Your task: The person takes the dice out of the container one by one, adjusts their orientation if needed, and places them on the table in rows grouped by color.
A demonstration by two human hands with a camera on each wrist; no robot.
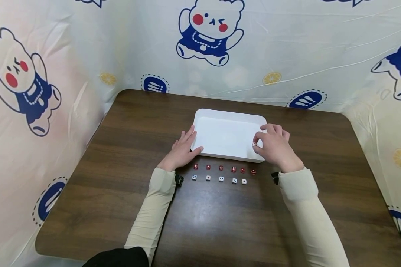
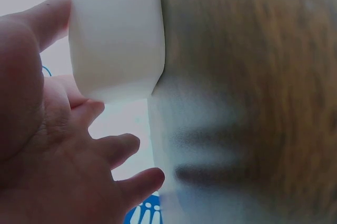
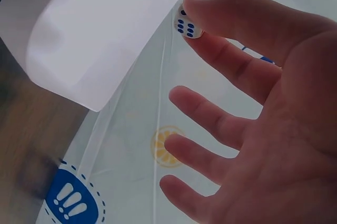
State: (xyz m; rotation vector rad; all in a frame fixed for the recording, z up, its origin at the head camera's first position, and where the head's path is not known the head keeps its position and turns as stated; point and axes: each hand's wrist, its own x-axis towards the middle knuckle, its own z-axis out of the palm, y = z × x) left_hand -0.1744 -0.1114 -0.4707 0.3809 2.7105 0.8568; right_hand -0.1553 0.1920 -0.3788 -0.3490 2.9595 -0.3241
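Observation:
A white die (image 3: pixel 188 26) with dark pips is pinched between the thumb and index finger of my right hand (image 1: pixel 274 145), above the right end of a shallow white tray (image 1: pixel 228 133). In the right wrist view the other fingers of that hand are spread apart. My left hand (image 1: pixel 180 150) rests against the tray's left front corner; in the left wrist view its thumb and fingers touch the tray's side (image 2: pixel 116 34) without curling round it. Just in front of the tray lies a row of several red dice (image 1: pixel 221 168), with a row of several white dice (image 1: pixel 221 179) nearer me.
Everything stands on a dark brown wooden table (image 1: pixel 200 222) with rounded corners. A pale curtain (image 1: pixel 137 44) printed with cartoon bears and orange slices surrounds the table on the far side and both flanks.

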